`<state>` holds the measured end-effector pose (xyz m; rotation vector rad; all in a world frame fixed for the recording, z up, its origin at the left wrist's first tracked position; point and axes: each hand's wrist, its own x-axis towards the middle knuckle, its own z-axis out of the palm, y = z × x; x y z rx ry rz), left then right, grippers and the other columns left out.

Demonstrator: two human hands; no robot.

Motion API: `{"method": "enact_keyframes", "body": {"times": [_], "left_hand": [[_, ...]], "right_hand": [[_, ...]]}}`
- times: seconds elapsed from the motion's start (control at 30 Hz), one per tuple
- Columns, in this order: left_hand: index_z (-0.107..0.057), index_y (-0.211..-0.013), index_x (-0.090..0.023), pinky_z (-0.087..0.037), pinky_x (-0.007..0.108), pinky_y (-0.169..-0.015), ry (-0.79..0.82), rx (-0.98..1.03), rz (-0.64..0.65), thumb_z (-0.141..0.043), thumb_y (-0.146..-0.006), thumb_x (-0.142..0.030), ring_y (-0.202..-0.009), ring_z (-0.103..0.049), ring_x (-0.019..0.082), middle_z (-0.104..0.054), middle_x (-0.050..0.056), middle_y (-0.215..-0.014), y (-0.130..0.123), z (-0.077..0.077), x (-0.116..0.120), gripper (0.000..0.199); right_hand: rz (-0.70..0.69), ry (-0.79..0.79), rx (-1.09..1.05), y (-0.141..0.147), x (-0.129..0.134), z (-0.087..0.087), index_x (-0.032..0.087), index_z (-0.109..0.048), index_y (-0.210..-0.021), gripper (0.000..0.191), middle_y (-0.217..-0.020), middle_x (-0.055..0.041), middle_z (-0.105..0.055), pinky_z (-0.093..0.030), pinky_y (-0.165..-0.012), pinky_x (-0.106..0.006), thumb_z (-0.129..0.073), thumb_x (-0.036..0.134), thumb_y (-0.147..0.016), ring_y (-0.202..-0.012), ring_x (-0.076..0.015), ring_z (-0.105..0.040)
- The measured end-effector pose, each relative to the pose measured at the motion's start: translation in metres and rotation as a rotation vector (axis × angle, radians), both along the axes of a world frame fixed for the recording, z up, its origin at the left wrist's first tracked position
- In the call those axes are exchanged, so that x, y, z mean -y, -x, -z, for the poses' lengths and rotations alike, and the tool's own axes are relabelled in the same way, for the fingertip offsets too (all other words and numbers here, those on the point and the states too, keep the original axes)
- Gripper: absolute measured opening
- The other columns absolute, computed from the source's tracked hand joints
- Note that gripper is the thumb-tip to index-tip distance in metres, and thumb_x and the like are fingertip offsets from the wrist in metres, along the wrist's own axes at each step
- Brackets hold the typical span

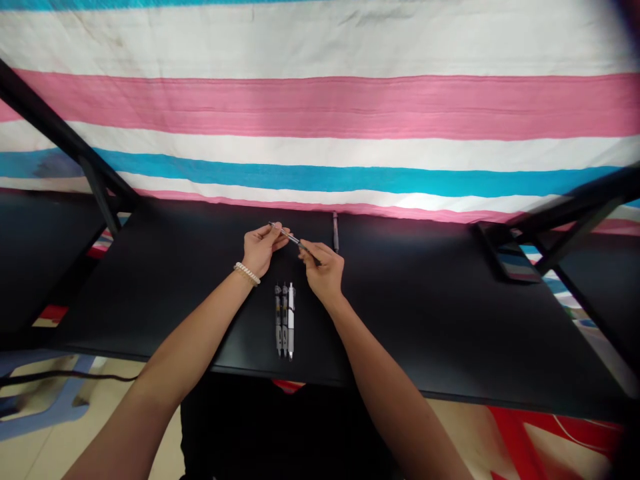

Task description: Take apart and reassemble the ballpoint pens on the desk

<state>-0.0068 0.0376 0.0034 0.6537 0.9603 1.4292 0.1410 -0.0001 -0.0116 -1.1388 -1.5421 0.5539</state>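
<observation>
Both hands hold one slim pen (pixel 291 237) slantwise above the far middle of the black table. Fingers of my left hand (pixel 261 248) are closed on its upper left end; a pale beaded bracelet circles that wrist. At the lower right end, my right hand (pixel 324 268) pinches the pen, hiding part of it. Nearer me, two dark pens (pixel 281 327) and a white-and-grey pen (pixel 291 320) lie side by side, pointing away. Another dark pen (pixel 335 232) lies just beyond my right hand, near the table's back edge.
The black table (pixel 410 320) stretches to both sides. A dark phone-like slab (pixel 510 257) rests at the right, by a black metal brace (pixel 565 233). Behind hangs a striped cloth (pixel 320 107). A blue stool (pixel 55 407) and red stool (pixel 520 440) stand below.
</observation>
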Motion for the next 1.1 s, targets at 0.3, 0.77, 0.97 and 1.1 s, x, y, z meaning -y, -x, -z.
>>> {"method": "enact_keyframes", "body": {"times": [0.3, 0.77, 0.97, 1.1], "left_hand": [[-0.07, -0.086, -0.012, -0.056, 0.035, -0.086, -0.008, 0.06, -0.047, -0.08, -0.075, -0.029, -0.08, -0.073, 0.017, -0.075, 0.009, -0.086, 0.0006, 0.0043, -0.0029, 0.023], [-0.07, -0.089, -0.013, -0.056, 0.033, -0.086, -0.01, 0.08, -0.058, -0.081, -0.074, -0.032, -0.083, -0.073, 0.018, -0.075, 0.009, -0.088, 0.0027, 0.0066, -0.0059, 0.027], [-0.07, -0.091, -0.013, -0.056, 0.034, -0.087, -0.012, 0.07, -0.047, -0.081, -0.074, -0.033, -0.084, -0.073, 0.018, -0.075, 0.009, -0.09, 0.002, 0.0058, -0.0046, 0.028], [-0.07, -0.089, -0.013, -0.057, 0.033, -0.087, -0.005, 0.108, -0.088, -0.081, -0.074, -0.03, -0.083, -0.073, 0.017, -0.075, 0.008, -0.088, 0.0015, 0.0027, -0.0052, 0.025]], "right_hand": [[-0.045, 0.091, -0.186, 0.0019, 0.0006, 0.0005, 0.021, -0.074, -0.091, 0.017, -0.095, -0.0073, -0.068, -0.058, -0.073, -0.032, -0.064, 0.034, -0.085, -0.083, -0.0179, -0.067], [-0.049, 0.176, -0.233, -0.0008, -0.0011, 0.0, 0.021, -0.071, -0.107, 0.026, -0.087, -0.0054, -0.068, -0.057, -0.072, -0.033, -0.058, 0.037, -0.091, -0.075, -0.0158, -0.065], [-0.071, 0.146, -0.267, 0.0007, 0.0007, 0.0025, 0.022, -0.067, -0.114, 0.033, -0.105, -0.0079, -0.067, -0.057, -0.075, -0.033, -0.066, 0.035, -0.084, -0.086, -0.0171, -0.067], [-0.018, 0.254, -0.356, 0.0019, 0.0001, 0.0034, 0.018, -0.069, -0.101, 0.028, -0.077, -0.0039, -0.068, -0.053, -0.059, -0.028, -0.063, 0.04, -0.087, -0.061, -0.0135, -0.062]]}}
